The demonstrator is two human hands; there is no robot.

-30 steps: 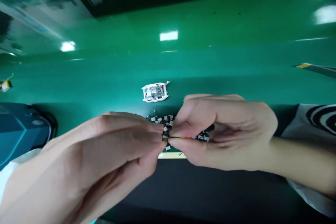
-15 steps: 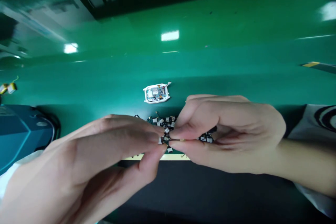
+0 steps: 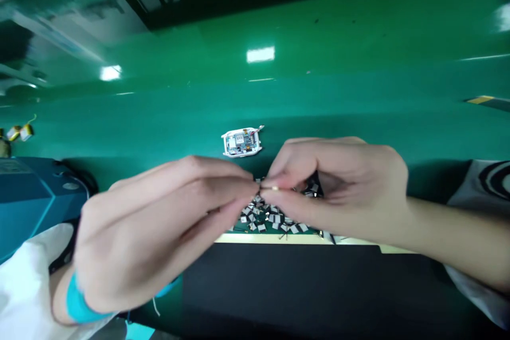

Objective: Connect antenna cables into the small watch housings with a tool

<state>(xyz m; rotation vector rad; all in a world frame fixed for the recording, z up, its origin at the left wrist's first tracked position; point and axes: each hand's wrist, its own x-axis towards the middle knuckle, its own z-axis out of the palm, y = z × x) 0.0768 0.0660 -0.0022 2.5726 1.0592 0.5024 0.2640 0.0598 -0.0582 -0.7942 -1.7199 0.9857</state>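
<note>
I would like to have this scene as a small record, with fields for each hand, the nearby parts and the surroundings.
Left hand: fingertips pinched together; what they grip is hidden
Left wrist: cyan band
Right hand: pinching a tiny part with a gold-coloured end
Under the hands: scattered small black-and-white components
Beyond the hands: open white watch case, circuit board showing
Surface: green tabletop

Left hand, right hand, thin wire moved farther from near edge of surface.
More small black-and-white parts uncovered by that edge; teal wristband now in view.
</note>
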